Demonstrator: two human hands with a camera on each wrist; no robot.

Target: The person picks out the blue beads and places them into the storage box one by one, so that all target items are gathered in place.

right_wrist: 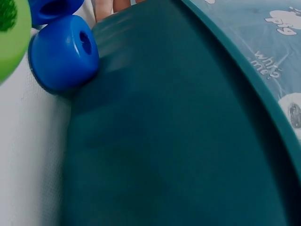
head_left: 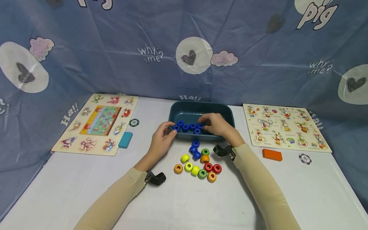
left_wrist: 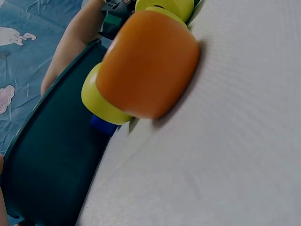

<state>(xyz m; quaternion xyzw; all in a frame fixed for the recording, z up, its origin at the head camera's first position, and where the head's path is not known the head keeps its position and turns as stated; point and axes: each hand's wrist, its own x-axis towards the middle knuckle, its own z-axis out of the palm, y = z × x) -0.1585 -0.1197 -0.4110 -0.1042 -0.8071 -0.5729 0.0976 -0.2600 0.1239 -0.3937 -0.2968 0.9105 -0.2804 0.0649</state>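
Note:
A dark teal tray (head_left: 201, 137) stands at the back middle of the table, with several blue beads (head_left: 185, 127) lying toward its front left. My left hand (head_left: 161, 140) grips the tray's left front corner, thumb and fingers on either side of the rim. Inside the tray, my right hand (head_left: 217, 124) has curled fingers around a blue bead (head_left: 200, 126) at the right end of the group; its fingertips are partly hidden. In the left wrist view, the tray (left_wrist: 51, 146) runs beside a large orange bead (left_wrist: 148, 63). Blue bead (right_wrist: 66, 54) stands against the tray wall in the right wrist view.
Yellow (head_left: 188, 166), red (head_left: 217, 168), green (head_left: 202, 173), orange (head_left: 178, 168) and blue beads lie loose before the tray. Puzzle boards stand left (head_left: 72, 127) and right (head_left: 287, 127). A teal block (head_left: 125, 140), an orange block (head_left: 272, 155) and two chips (head_left: 305, 159) lie near them.

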